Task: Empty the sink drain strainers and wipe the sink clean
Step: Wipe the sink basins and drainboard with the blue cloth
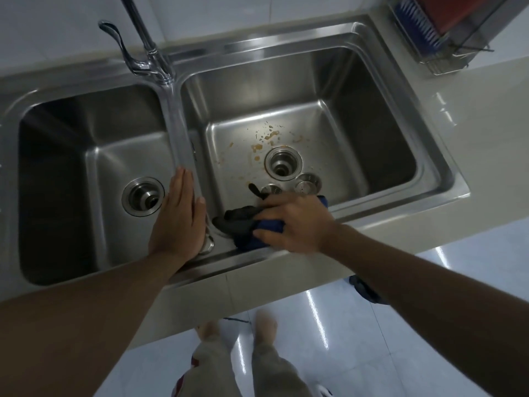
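A double steel sink fills the view. My left hand (180,217) lies flat with straight fingers on the divider (179,130) between the basins. My right hand (294,222) grips a dark blue and black cloth (243,224) at the near edge of the right basin (380,144). Two steel strainer baskets (307,183) (272,189) stand on the right basin floor just beyond that hand, the left one partly hidden. The right drain (283,163) is open, with orange stains (266,138) around it. The left basin's drain (143,196) is open too.
A chrome faucet (148,50) rises behind the divider. A wire dish rack (446,32) holding red and blue items stands at the back right on the pale countertop (472,118). Shiny floor tiles and my legs show below the counter edge.
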A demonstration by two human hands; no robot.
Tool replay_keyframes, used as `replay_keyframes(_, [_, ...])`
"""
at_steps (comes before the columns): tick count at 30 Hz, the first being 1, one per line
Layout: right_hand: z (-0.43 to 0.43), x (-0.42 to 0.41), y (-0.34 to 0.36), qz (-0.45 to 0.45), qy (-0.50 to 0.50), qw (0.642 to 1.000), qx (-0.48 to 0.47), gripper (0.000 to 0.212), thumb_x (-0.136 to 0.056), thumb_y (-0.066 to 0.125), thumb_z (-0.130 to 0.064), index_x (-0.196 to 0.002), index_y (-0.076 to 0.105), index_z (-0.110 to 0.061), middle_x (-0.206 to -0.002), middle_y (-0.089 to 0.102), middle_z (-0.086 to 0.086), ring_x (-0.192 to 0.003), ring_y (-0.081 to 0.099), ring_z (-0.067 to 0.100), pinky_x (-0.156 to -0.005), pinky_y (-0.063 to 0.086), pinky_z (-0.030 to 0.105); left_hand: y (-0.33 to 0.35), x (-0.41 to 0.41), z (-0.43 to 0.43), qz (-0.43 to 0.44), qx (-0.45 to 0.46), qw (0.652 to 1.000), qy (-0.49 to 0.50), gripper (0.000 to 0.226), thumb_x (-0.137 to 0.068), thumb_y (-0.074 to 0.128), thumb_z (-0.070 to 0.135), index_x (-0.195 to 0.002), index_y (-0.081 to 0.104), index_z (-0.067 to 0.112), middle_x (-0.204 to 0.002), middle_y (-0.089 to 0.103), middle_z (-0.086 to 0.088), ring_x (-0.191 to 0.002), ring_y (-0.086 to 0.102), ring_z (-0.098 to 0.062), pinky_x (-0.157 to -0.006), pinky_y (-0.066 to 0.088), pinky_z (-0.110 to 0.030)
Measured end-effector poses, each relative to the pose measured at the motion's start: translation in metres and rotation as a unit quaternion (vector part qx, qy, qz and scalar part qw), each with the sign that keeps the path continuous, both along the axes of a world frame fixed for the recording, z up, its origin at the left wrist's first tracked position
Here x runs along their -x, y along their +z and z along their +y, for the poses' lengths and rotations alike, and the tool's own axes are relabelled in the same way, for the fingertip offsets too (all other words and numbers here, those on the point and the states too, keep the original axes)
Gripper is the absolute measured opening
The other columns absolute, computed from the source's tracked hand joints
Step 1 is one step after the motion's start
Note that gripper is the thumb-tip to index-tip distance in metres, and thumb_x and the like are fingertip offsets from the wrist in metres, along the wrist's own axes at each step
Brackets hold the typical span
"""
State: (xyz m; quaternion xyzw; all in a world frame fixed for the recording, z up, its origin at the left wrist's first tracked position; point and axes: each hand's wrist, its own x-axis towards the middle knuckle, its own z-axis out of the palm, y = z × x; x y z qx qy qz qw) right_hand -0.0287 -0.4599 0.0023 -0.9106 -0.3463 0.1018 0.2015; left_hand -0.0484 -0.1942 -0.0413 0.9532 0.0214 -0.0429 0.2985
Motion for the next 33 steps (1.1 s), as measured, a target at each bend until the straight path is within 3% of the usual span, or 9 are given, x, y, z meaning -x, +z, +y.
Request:
replay_keyframes(2, [-0.037, -0.012, -0.001, -0.001, 0.0, 1.0, 0.021, 0.041, -0.092, 0.046, -0.059, -0.109, 0.073, -0.034, -0.112, 0.066, -0.011, -0.095, 0.062, 0.011, -0.076, 0.05, 0.028, 0.0, 0.0, 0.0, -0.004, 0.002, 1.0, 0.001, 0.059, -0.106, 0.025, 0.037, -0.16, 0.007, 0.02, -0.168, -0.001, 0.007, -0.153, -0.001, -0.007, -0.125, 0.013, -0.036])
replay_keyframes(5, [-0.082, -0.024, -0.001, -0.012, -0.085, 0.995, 0.057, 0.039, -0.088, 0.047, -0.064, -0.102, 0.074, -0.039, -0.103, 0.067, -0.016, -0.086, 0.065, 0.011, -0.067, 0.048, 0.026, -0.001, -0.001, -0.001, -0.005, 0.0, 1.0, 0.003, 0.059, -0.106, 0.026, 0.036, -0.159, 0.008, 0.019, -0.168, 0.0, 0.007, -0.154, 0.001, -0.008, -0.125, 0.015, -0.038])
replay_keyframes(8, [-0.079, -0.023, -0.003, -0.037, -0.15, 0.984, 0.088, 0.041, -0.084, 0.042, -0.07, -0.094, 0.072, -0.043, -0.094, 0.065, -0.017, -0.077, 0.062, 0.01, -0.061, 0.04, 0.025, -0.003, -0.001, 0.0, -0.004, -0.001, 1.0, 0.006, 0.059, -0.106, 0.026, 0.037, -0.159, 0.008, 0.02, -0.167, 0.0, 0.007, -0.153, 0.001, -0.007, -0.125, 0.016, -0.039])
replay_keyframes(14, [-0.001, -0.005, -0.003, 0.006, -0.109, 0.993, 0.055, 0.042, -0.086, 0.04, -0.067, -0.088, 0.069, -0.037, -0.093, 0.061, -0.018, -0.077, 0.059, 0.009, -0.065, 0.049, 0.029, 0.0, -0.001, -0.003, 0.002, 0.011, 1.0, 0.013, 0.059, -0.105, 0.027, 0.037, -0.159, 0.006, 0.023, -0.167, -0.002, 0.011, -0.153, 0.002, -0.006, -0.124, 0.016, -0.038])
replay_keyframes(19, [-0.013, -0.014, 0.002, 0.062, -0.053, 0.996, 0.041, 0.048, -0.088, 0.035, -0.068, -0.097, 0.07, -0.036, -0.096, 0.061, -0.014, -0.081, 0.059, 0.007, -0.072, 0.053, 0.034, 0.005, 0.0, -0.003, 0.004, 0.008, 1.0, 0.01, 0.058, -0.106, 0.028, 0.036, -0.159, 0.01, 0.02, -0.167, 0.002, 0.007, -0.154, 0.004, -0.009, -0.125, 0.014, -0.037])
replay_keyframes(23, [-0.057, -0.02, 0.001, 0.033, -0.122, 0.988, 0.093, 0.052, -0.085, 0.033, -0.073, -0.099, 0.069, -0.038, -0.097, 0.062, -0.013, -0.086, 0.061, 0.012, -0.071, 0.049, 0.03, 0.011, 0.0, -0.006, -0.014, -0.097, 0.995, 0.0, 0.058, -0.106, 0.031, 0.031, -0.158, 0.017, 0.009, -0.166, 0.013, -0.006, -0.153, 0.012, -0.022, -0.125, 0.014, -0.044])
replay_keyframes(27, [-0.057, -0.021, 0.002, 0.021, -0.186, 0.97, 0.155, 0.064, -0.079, 0.024, -0.079, -0.098, 0.07, -0.038, -0.096, 0.063, -0.011, -0.082, 0.061, 0.014, -0.069, 0.047, 0.03, 0.016, -0.006, -0.014, -0.008, -0.171, 0.985, 0.0, 0.058, -0.104, 0.032, 0.027, -0.156, 0.02, 0.003, -0.164, 0.02, -0.014, -0.153, 0.012, -0.025, -0.126, 0.005, -0.042])
replay_keyframes(33, [-0.046, -0.008, 0.005, 0.014, -0.121, 0.99, 0.07, 0.043, -0.089, 0.043, -0.064, -0.101, 0.072, -0.036, -0.099, 0.063, -0.012, -0.085, 0.058, 0.011, -0.072, 0.046, 0.029, 0.025, -0.002, -0.07, 0.017, -0.131, 0.987, -0.09, 0.055, -0.102, 0.033, 0.029, -0.153, 0.029, 0.007, -0.16, 0.03, -0.011, -0.151, 0.018, -0.023, -0.125, 0.004, -0.035])
